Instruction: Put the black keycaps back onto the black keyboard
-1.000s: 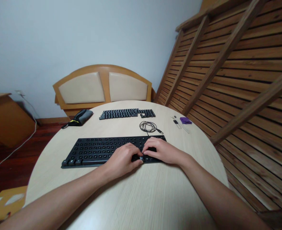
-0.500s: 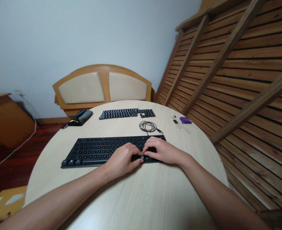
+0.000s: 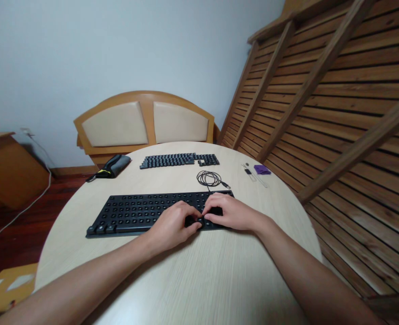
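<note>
A black keyboard (image 3: 134,212) lies on the table, most of its switches bare of caps. A few keycaps (image 3: 100,229) sit on its lower left corner. Over its right part, my left hand (image 3: 175,223) is closed, thumb and forefinger curled at a small dark keycap (image 3: 201,221) on the bottom row. From the other side, my right hand (image 3: 226,212) is closed too, its thumb and forefinger meeting at the same spot. The fingertips partly hide the keycap and the switches beneath.
Behind the keyboard are its coiled cable (image 3: 209,179) and rows of loose keycaps (image 3: 168,160). A grey and black pouch (image 3: 114,166) lies far left; a purple cloth (image 3: 262,169) and small wire tools (image 3: 250,173) lie right. Wooden slats (image 3: 338,113) lean beside the round table (image 3: 192,289).
My left thumb has drawn back slightly to the left at the keycap. My right hand stays nearly where it was, and the keyboard has not moved.
</note>
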A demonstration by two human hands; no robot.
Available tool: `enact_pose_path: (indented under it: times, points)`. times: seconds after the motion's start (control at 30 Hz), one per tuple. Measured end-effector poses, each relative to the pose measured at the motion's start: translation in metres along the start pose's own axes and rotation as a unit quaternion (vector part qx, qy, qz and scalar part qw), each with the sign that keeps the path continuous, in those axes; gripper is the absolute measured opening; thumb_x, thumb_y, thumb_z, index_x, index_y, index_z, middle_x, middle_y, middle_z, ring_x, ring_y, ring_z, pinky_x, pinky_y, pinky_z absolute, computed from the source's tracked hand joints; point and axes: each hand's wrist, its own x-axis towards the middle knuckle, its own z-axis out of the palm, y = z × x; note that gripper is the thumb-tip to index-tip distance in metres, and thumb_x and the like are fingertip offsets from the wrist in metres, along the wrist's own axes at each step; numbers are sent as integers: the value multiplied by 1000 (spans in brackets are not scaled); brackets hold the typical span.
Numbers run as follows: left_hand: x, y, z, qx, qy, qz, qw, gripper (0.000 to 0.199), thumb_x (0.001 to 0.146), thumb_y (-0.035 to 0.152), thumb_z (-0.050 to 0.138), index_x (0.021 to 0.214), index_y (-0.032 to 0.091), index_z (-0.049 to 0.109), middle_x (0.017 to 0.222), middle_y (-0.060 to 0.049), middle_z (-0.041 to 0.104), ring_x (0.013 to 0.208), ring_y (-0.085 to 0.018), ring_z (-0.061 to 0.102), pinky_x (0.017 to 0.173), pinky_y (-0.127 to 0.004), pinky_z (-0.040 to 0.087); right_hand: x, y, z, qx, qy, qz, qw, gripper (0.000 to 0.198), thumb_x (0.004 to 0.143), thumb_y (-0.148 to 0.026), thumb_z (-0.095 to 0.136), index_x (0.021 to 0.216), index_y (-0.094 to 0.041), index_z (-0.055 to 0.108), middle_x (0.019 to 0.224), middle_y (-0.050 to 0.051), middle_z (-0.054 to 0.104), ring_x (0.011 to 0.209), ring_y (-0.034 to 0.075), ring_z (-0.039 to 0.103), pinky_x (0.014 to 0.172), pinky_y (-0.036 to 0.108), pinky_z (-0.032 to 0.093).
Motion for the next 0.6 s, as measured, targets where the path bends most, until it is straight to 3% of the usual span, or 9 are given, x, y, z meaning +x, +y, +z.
enact_pose_path:
  times: [0.6]
  points:
    - [1, -4, 0, 14, -7, 11, 1000, 13, 87, 28, 73, 97, 20, 72, 95, -3, 73, 96, -24, 63, 83, -37, 51, 1, -2, 4, 6, -9, -17, 1000, 8, 83, -26, 76, 89, -22, 73, 93, 3, 69, 95, 20, 62, 88, 34, 47]
